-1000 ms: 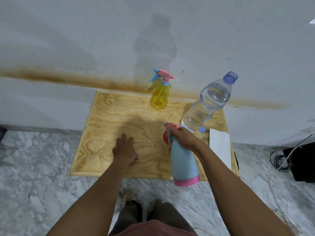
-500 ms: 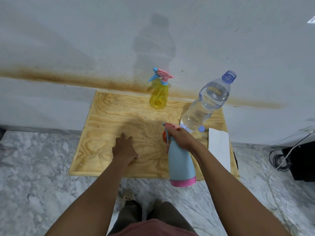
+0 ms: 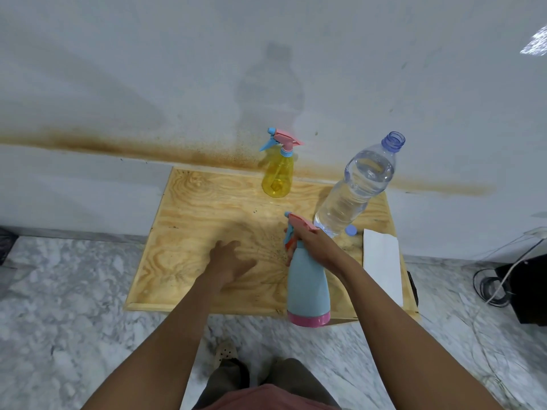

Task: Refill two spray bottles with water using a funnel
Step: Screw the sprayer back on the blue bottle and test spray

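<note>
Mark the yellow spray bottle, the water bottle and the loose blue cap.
yellow spray bottle point(image 3: 278, 179), head view, yellow body.
water bottle point(image 3: 355, 192), head view, clear mid-body.
blue cap point(image 3: 351, 230), head view, its top.

Bare tabletop point(image 3: 189, 208) is lying open at centre-left, while the yellow spray bottle point(image 3: 278, 176) at upper centre, the water bottle point(image 3: 355, 190) at right and the blue spray bottle point(image 3: 307, 285) I am gripping are standing in my way.
</note>
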Available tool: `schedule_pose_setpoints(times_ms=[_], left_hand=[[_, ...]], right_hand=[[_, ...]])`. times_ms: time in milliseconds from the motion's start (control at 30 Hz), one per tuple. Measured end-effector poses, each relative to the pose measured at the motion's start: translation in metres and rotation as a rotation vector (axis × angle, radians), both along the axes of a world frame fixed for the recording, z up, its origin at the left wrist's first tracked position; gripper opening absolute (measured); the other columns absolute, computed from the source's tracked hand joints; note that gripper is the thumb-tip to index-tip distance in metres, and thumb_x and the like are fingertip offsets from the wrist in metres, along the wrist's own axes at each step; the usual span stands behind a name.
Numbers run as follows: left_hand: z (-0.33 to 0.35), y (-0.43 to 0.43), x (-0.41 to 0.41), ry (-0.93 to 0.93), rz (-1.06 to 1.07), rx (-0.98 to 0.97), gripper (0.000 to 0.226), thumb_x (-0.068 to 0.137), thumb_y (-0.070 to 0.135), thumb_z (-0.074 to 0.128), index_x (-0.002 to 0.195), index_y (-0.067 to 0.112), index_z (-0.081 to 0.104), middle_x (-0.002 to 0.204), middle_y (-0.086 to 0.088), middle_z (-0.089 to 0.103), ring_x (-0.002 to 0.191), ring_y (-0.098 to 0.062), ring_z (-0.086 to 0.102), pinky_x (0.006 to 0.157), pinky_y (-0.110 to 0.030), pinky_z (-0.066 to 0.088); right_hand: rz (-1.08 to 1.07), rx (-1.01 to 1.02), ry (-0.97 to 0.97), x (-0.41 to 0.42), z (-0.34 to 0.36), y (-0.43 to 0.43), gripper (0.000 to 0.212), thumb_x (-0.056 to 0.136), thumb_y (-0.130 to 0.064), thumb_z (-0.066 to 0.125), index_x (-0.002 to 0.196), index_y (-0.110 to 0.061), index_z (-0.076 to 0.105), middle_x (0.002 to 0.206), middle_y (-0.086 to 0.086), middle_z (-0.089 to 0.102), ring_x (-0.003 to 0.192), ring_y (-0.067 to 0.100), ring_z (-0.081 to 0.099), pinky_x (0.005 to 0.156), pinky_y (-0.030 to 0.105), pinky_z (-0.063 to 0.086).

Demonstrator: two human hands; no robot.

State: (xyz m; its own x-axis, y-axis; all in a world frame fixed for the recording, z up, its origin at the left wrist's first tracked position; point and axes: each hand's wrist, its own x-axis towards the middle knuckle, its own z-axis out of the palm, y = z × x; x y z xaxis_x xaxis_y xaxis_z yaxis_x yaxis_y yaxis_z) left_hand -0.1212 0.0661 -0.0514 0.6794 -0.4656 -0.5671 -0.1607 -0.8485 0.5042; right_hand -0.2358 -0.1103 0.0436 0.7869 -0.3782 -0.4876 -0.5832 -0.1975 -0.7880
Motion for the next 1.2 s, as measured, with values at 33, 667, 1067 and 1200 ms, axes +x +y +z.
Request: schedule_pose_setpoints(times_ms=[33,667,1067,1200], left_hand=[[0.008,-0.002,-0.002,0.083,0.045,-0.123,0.062,0.083,0.05,0.074,0.135,0.024,0.054,0.144,-0.009,0.047,0.126,-0.02,0.051,0.101,-0.033,0.045],[0.089,-0.016,-0.023,0.156,0.026,-0.756,0.064,0.058,0.052,0.09,0.115,0.035,0.066,0.108,0.013,0.068,0.098,-0.009,0.063,0.071,-0.019,0.051],[0.081,-0.018,-0.024,-0.102,0.226,-0.747,0.078,0.057,0.056,0.087,0.124,0.035,0.054,0.113,0.012,0.059,0.102,-0.007,0.06,0.075,-0.032,0.059],[0.079,-0.01,-0.014,0.006,0.174,-0.76,0.073,0.065,0.044,0.091,0.128,0.039,0.053,0.115,0.012,0.062,0.104,-0.007,0.062,0.077,-0.034,0.061]], right_hand=[[-0.014,0.025,-0.027,0.0,0.004,0.001,0.058,0.095,-0.062,0.035,0.106,-0.015,0.066,0.082,0.011,0.075,0.089,0.022,0.071,0.099,0.037,0.048],[-0.191,0.051,-0.353,0.029,0.058,0.016,0.027,0.099,-0.028,0.054,0.104,-0.003,0.063,0.084,0.018,0.055,0.081,0.018,0.049,0.074,0.033,0.038],[-0.16,-0.103,-0.492,0.036,0.049,0.017,0.029,0.086,-0.035,0.076,0.112,-0.024,0.068,0.105,-0.007,0.072,0.095,0.0,0.066,0.076,0.013,0.048],[-0.082,-0.096,-0.483,0.042,0.046,0.012,0.028,0.084,-0.028,0.079,0.11,-0.018,0.072,0.104,-0.002,0.074,0.1,0.012,0.067,0.086,0.025,0.052]])
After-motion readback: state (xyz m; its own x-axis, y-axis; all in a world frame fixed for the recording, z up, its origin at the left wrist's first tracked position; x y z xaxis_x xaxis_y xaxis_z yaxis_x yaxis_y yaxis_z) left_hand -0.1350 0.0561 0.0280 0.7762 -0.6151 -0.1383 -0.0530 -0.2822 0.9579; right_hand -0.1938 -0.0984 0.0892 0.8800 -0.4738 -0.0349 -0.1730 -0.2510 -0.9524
